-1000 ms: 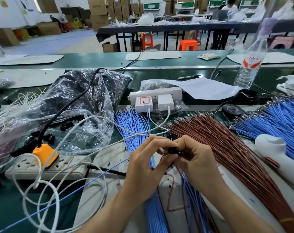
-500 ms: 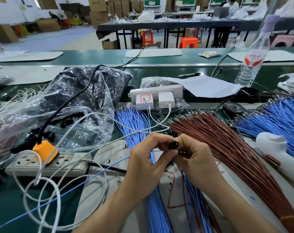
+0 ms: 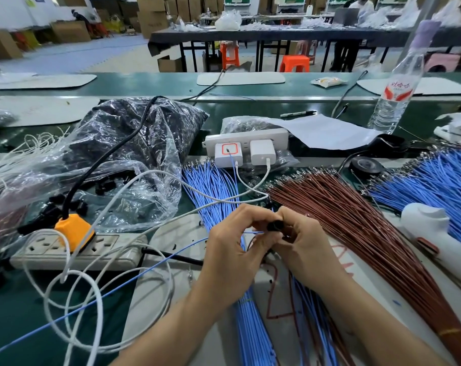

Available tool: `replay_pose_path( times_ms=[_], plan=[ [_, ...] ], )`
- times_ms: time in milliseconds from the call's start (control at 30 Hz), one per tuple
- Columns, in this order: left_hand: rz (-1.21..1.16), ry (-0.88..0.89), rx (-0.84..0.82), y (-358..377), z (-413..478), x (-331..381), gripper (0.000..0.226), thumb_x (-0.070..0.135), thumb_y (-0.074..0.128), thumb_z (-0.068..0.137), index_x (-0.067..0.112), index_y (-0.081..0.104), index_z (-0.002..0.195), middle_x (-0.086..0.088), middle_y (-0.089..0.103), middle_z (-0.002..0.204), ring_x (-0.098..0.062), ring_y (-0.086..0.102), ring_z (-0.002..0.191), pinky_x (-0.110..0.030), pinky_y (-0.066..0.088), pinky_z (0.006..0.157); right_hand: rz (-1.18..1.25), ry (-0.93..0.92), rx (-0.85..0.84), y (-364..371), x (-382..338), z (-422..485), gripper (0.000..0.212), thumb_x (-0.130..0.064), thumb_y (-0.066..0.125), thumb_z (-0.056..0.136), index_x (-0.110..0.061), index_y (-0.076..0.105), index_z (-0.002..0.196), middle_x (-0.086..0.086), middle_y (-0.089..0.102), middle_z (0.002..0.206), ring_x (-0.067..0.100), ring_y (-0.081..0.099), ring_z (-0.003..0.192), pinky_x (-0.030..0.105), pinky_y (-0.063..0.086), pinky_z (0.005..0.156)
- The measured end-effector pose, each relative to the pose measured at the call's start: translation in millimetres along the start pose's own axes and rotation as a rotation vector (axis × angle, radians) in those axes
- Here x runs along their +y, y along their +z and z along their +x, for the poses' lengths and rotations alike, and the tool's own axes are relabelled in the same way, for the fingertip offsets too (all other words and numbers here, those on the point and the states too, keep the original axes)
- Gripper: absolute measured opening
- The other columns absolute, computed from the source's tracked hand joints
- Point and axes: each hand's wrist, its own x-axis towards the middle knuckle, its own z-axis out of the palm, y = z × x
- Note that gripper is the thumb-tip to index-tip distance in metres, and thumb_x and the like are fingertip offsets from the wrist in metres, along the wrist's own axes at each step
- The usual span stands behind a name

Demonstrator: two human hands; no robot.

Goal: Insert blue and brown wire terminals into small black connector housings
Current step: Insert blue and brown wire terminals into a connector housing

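My right hand [image 3: 307, 250] pinches a small black connector housing [image 3: 275, 225] at the fingertips, just above the white work mat. My left hand [image 3: 230, 249] grips a single blue wire [image 3: 155, 265] that trails away to the lower left. Its short tip end shows between my left fingers and the housing, right below the housing. Whether the tip is inside the housing I cannot tell. A blue wire bundle [image 3: 211, 188] lies under and behind my hands. A brown wire bundle [image 3: 356, 223] fans out to the right.
A clear plastic bag of black housings [image 3: 123, 154] sits at the left, with a power strip and orange plug [image 3: 73, 231] and looped white cables in front. A white charger strip [image 3: 246, 146] stands behind. At the right are more blue wires [image 3: 435, 180], a white tool [image 3: 432, 233] and a water bottle [image 3: 394, 101].
Both hands have stayed together at the same spot. The housing has turned a little in my fingers. A short stretch of blue wire now shows between my left fingers and the housing.
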Motion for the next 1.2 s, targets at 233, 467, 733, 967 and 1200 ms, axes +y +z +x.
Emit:
replay_pose_path(
  times_ms=[233, 467, 733, 967, 1200],
  plan=[
    [0.109, 0.025, -0.138, 6.1, -0.6, -2.1, 0.020, 0.008, 0.070, 0.082, 0.009, 0.067, 0.102, 0.004, 0.070, 0.098, -0.001, 0.063, 0.095, -0.014, 0.046, 0.086, -0.259, -0.026, -0.008, -17.1, -3.3, 2.0, 0.038, 0.015, 0.070, 0.068, -0.011, 0.069, 0.096, 0.000, 0.067, 0.092, 0.011, 0.063, 0.086, 0.017, 0.049, 0.075],
    [0.117, 0.035, 0.037, 3.0, 0.5, -1.7, 0.018, 0.014, 0.064, 0.088, 0.023, 0.056, 0.102, 0.010, 0.069, 0.097, 0.000, 0.062, 0.090, -0.013, 0.044, 0.077, -0.674, -0.108, -0.125, -10.0, -12.0, 35.6, 0.031, 0.007, 0.060, 0.078, -0.003, 0.069, 0.105, 0.011, 0.064, 0.102, 0.028, 0.059, 0.097, 0.033, 0.046, 0.083],
    [-0.109, -0.009, 0.172, -3.3, 4.9, -2.9, 0.024, 0.003, 0.059, 0.089, 0.022, 0.057, 0.104, 0.007, 0.071, 0.102, -0.010, 0.069, 0.097, -0.020, 0.051, 0.086, -1.113, 0.144, -0.244, 17.3, -10.9, 83.4, 0.016, -0.012, 0.054, 0.089, -0.017, 0.059, 0.103, 0.004, 0.054, 0.112, 0.025, 0.050, 0.113, 0.032, 0.042, 0.075],
    [0.001, 0.067, 0.157, -5.1, 5.2, -5.3, 0.020, 0.003, 0.063, 0.088, 0.005, 0.067, 0.107, -0.005, 0.070, 0.105, -0.012, 0.067, 0.100, -0.024, 0.053, 0.087, -1.144, 0.253, -0.218, 18.5, -15.3, 91.7, 0.014, -0.011, 0.054, 0.085, -0.022, 0.046, 0.085, 0.008, 0.061, 0.108, 0.028, 0.052, 0.110, 0.032, 0.040, 0.080],
    [-0.003, 0.092, 0.137, -5.1, 4.9, -8.5, 0.019, -0.001, 0.063, 0.087, 0.000, 0.068, 0.106, -0.007, 0.069, 0.108, -0.013, 0.065, 0.105, -0.023, 0.052, 0.088, -0.800, 0.009, -0.010, 6.7, -11.5, 68.9, 0.021, -0.012, 0.058, 0.090, -0.016, 0.068, 0.108, 0.006, 0.060, 0.107, 0.025, 0.047, 0.108, 0.034, 0.037, 0.095]
  ],
)
